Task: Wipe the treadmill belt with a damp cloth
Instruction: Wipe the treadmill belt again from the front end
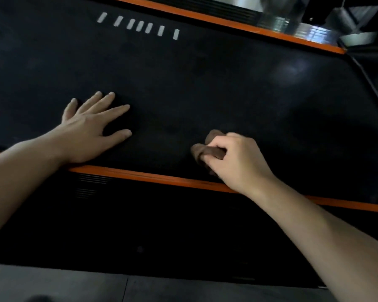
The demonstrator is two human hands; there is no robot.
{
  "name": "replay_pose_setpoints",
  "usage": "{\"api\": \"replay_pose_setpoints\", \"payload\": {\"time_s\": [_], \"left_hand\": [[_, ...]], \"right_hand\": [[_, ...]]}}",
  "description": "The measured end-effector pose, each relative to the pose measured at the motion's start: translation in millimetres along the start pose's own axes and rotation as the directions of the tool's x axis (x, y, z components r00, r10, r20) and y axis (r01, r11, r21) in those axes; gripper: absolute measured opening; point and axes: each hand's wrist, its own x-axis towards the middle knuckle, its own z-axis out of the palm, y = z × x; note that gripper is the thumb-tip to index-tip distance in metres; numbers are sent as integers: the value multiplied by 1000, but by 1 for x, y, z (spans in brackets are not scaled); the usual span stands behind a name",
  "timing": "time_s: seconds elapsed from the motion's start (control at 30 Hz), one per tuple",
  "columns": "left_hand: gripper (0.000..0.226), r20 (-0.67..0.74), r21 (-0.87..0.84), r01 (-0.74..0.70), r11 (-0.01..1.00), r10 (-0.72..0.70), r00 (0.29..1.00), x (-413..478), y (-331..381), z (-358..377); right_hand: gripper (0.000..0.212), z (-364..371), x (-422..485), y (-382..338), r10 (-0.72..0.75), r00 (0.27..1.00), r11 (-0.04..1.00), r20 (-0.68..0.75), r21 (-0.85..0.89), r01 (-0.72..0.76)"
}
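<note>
Brown crumpled cloth lay on black treadmill belt near orange edge strip, pinched by grip of right hand; left hand spread flat on belt. Seven white dashes marked far side.

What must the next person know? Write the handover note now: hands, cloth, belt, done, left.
Left hand: open, flat on the treadmill belt, fingers spread, beside the near orange rail.
Right hand: grip curled round the bunched brown cloth, holding it on the belt just inside the same rail.
Done: the cloth is on the belt. No wet trace shows, so how much has been wiped cannot be told.
Left: probably wipe across toward the far orange rail and the white marks, then along the rest of the belt.
</note>
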Motion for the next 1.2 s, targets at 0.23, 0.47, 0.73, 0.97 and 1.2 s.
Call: {"api": "replay_pose_setpoints", "payload": {"time_s": [0.23,0.47,0.73,0.97,1.2], "left_hand": [[83,-75,75,34,997,-28,997,-8,-47,-23],[85,23,98,115,989,-117,993,-8,-52,-19],[76,8,83,89,993,-90,996,-10,-55,-19],[72,-117,34,89,995,-84,990,-22,-93,-40],[67,-85,-59,191,980,-195,977,-41,-102,-45]], "right_hand": [[28,20,60,-26,8,984,989,-178,-146,-35],[20,42,52,-67,-103,995,993,-18,-66,101],[20,62,51,-114,-212,970,975,119,-40,218],[15,79,65,-130,-94,992,994,-80,-62,89],[40,70,36,-144,158,984,987,-79,-4,-159]]}}
